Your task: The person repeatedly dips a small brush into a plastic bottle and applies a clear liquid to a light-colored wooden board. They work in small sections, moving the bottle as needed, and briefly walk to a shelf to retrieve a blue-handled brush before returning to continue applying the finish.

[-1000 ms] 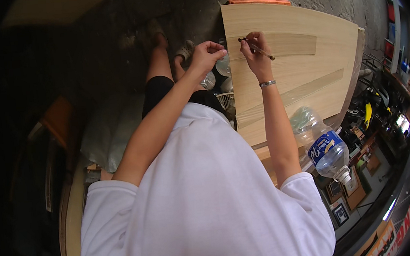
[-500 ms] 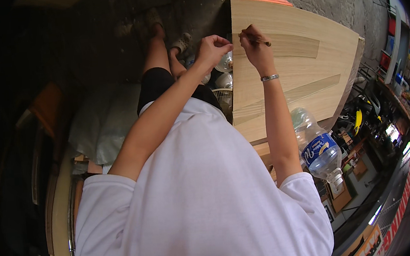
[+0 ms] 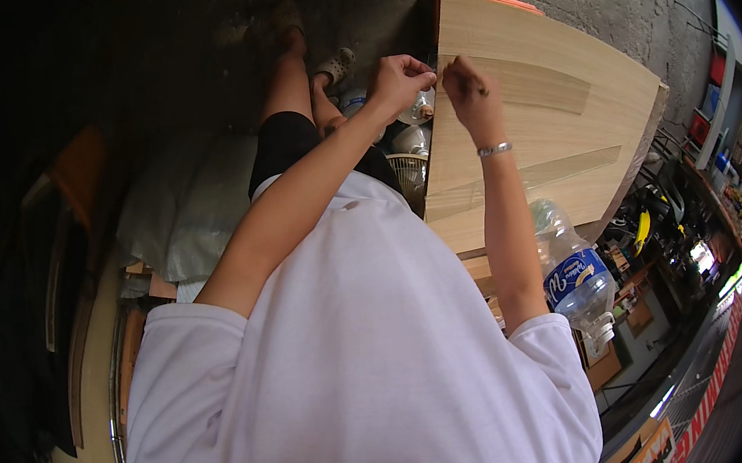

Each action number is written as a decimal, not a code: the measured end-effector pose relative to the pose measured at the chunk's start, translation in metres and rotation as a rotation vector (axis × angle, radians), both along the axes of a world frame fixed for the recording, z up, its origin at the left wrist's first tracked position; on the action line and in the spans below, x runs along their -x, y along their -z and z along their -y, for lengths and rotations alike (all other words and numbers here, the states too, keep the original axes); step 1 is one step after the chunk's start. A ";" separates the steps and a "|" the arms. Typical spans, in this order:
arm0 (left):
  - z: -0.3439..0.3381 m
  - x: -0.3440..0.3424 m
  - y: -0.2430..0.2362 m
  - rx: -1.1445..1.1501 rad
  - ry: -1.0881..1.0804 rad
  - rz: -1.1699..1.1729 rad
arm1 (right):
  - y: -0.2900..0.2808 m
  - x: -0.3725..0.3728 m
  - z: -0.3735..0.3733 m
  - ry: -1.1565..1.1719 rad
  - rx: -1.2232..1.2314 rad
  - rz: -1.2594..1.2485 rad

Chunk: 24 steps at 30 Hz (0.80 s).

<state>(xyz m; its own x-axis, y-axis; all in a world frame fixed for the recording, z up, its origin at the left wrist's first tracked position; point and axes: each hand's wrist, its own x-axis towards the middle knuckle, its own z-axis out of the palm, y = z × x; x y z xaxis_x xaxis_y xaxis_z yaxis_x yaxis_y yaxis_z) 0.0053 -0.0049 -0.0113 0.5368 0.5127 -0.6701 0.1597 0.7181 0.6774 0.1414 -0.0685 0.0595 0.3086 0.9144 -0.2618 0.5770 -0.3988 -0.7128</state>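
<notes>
Near the far left corner of the bench (image 3: 495,31), a thin clear strip (image 3: 553,88) is lying flat on the pale wood grain, its left end apparently reaching just past the edge. Left hand (image 3: 400,85): thumb and fingertips are pinching at that end, so the grip is pressed together on what looks like the strip's corner. Right hand (image 3: 470,84): fingers are curling closed around a slim tool (image 3: 484,92), of which only a dark end is showing; its working tip is hidden, so contact with the strip cannot be told.

Handling note (judgement): the left hand should be steadying the strip without bending or lifting it, while the right is keeping even pressure and one constant tool angle. Fingertips are best staying clear of the tip and of any sharp edge; the overhanging end is probably wanting support.

Outward: a second clear strip (image 3: 568,166) is lying nearer the body, apart from the first. A large clear bottle (image 3: 580,275) with a blue label is lying beside the right forearm. Left of the bench, smaller clear containers (image 3: 420,111) and a slatted basket (image 3: 410,173) are sitting lower down.
</notes>
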 end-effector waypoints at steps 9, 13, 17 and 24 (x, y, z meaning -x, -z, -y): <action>-0.008 0.027 -0.011 -0.014 0.012 0.048 | 0.001 -0.007 0.030 0.467 -0.237 -0.434; -0.012 0.045 -0.003 -0.041 0.052 -0.046 | 0.028 -0.010 0.013 0.528 -0.288 -0.518; -0.017 0.056 -0.003 0.039 -0.034 -0.014 | 0.030 -0.008 0.013 0.543 -0.284 -0.508; -0.007 0.024 -0.013 -0.068 -0.021 -0.105 | 0.020 -0.003 0.010 0.458 -0.227 -0.383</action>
<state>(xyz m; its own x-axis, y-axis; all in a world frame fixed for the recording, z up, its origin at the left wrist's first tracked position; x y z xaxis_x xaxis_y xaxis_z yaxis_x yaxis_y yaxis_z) -0.0185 0.0016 0.0013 0.4539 0.5691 -0.6856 0.2181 0.6750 0.7048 0.1442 -0.0788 0.0398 0.6046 0.7575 -0.2463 0.0713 -0.3595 -0.9304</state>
